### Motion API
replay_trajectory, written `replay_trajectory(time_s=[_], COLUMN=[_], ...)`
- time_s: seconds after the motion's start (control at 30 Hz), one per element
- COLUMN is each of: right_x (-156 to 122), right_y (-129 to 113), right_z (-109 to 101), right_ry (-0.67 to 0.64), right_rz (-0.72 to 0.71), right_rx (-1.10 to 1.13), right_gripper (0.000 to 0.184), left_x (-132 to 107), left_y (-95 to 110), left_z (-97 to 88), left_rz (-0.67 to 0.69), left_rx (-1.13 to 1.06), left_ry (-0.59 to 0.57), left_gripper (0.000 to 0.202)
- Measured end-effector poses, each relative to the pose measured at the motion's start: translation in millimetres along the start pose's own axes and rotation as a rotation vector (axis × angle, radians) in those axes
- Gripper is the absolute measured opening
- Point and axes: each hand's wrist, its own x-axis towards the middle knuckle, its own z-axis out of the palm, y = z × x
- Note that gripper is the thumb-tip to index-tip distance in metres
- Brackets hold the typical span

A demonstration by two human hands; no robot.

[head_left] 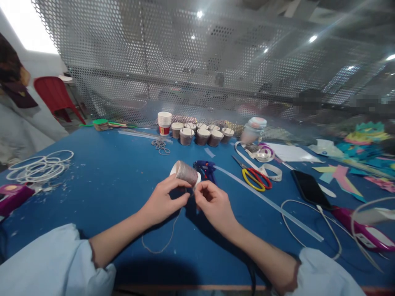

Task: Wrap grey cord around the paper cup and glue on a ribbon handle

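A paper cup (186, 172) wound with greyish twine lies tilted on its side in front of me, its white rim showing at the right end. My left hand (165, 199) rests against the cup from the near left, thumb and fingers curled around its lower side. At the rim, my right hand (212, 203) pinches with thumb and forefinger, seemingly at the twine. A loose tail of twine (172, 234) hangs from between the hands and curves over the blue table. Just behind the right hand lies a blue glue gun (205, 165) with a long clear glue stick (268, 199).
Several wrapped cups (203, 136) and stacked paper cups (164, 119) line the back. Scissors (256, 179), measuring tape (273, 172) and a phone (310, 189) lie right. A coiled white cable (40, 166) sits left. A perforated metal screen (185, 53) closes the far side.
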Motion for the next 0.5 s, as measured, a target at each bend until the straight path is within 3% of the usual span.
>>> replay_trajectory(time_s=[0.17,0.27,0.37,0.5], right_x=[-1.0,-1.1,-0.9,-0.3], right_y=[-1.0,-2.5,-2.0,2.3], right_z=[-5.6,-8.7,-10.2,-8.9], right_ry=[0.076,0.017,-0.065,-0.082], right_rz=[-0.120,0.039,0.208,0.214], right_rx=[-0.024,0.067,0.127,0.092], right_gripper=[0.010,0.007,0.003,0.004], left_x=[7.4,12.8,16.3,17.2], left_y=[-7.1,-12.5,-13.5,-10.4], left_z=[-6.7,-9.6,-10.8,-11.2], left_rz=[-0.284,-0.382,-0.456,-0.488], left_rx=[-0.200,-0.343,-0.461,-0.492], left_ry=[0.135,0.222,0.230,0.239], left_gripper=[0.020,0.039,0.056,0.058])
